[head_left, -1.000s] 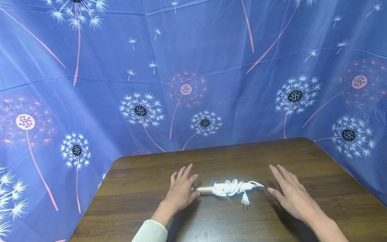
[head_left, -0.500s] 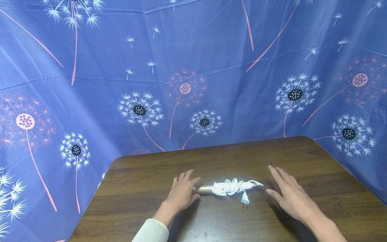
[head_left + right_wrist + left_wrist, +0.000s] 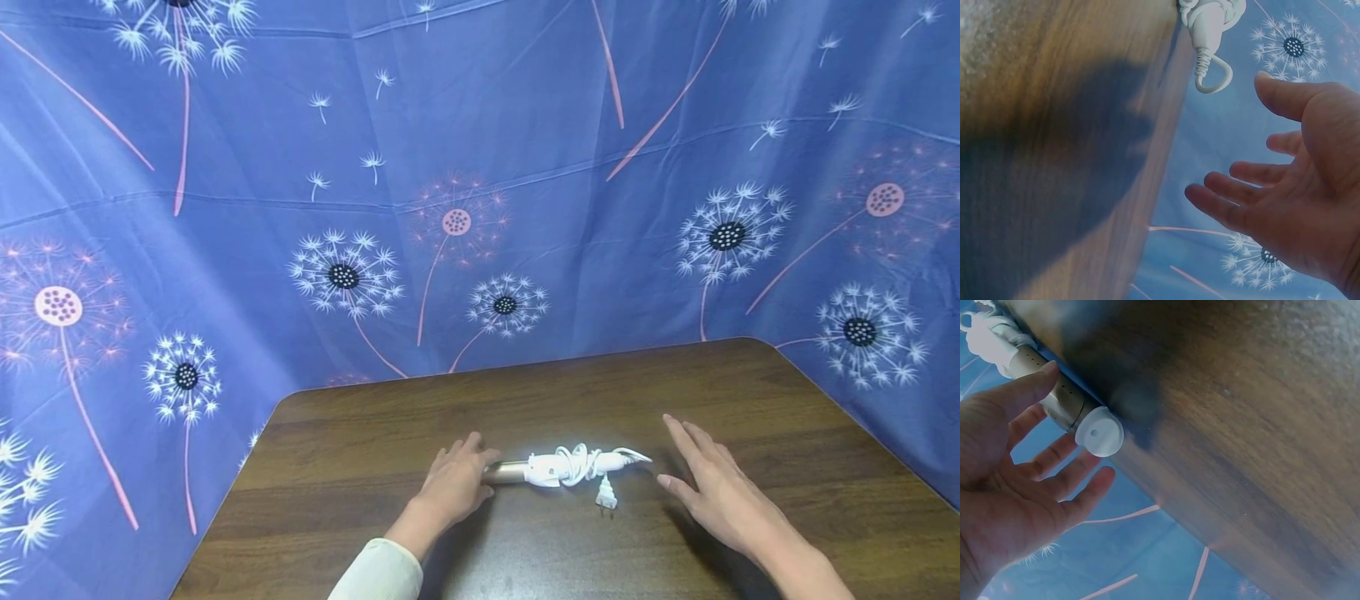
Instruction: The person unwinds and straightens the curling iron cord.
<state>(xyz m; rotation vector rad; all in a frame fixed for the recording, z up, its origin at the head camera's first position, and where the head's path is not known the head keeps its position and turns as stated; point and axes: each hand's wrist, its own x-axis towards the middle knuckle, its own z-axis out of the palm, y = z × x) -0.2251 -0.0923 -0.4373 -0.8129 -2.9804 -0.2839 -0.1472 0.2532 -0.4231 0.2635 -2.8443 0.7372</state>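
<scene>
A white curling iron (image 3: 543,472) lies crosswise on the wooden table, its gold barrel (image 3: 506,472) toward the left. Its white cord (image 3: 576,465) is wound round the handle, with the two-pin plug (image 3: 606,493) lying on the near side. My left hand (image 3: 452,487) is at the barrel's end, fingers relaxed and thumb apart from them. In the left wrist view the thumb overlaps the perforated barrel, near its white end cap (image 3: 1100,432). My right hand (image 3: 727,498) hovers, fingers extended and holding nothing, to the right of the cord loop (image 3: 1216,78).
The brown wooden table (image 3: 360,533) has rounded far corners. Behind it and along both sides hangs a blue cloth (image 3: 555,217) printed with dandelions. A pale sleeve (image 3: 382,571) covers the left forearm.
My left hand has shifted slightly right and nearer, its spread fingers drawing in toward the barrel's end. The right hand stays almost in place, and the curling iron lies as before.
</scene>
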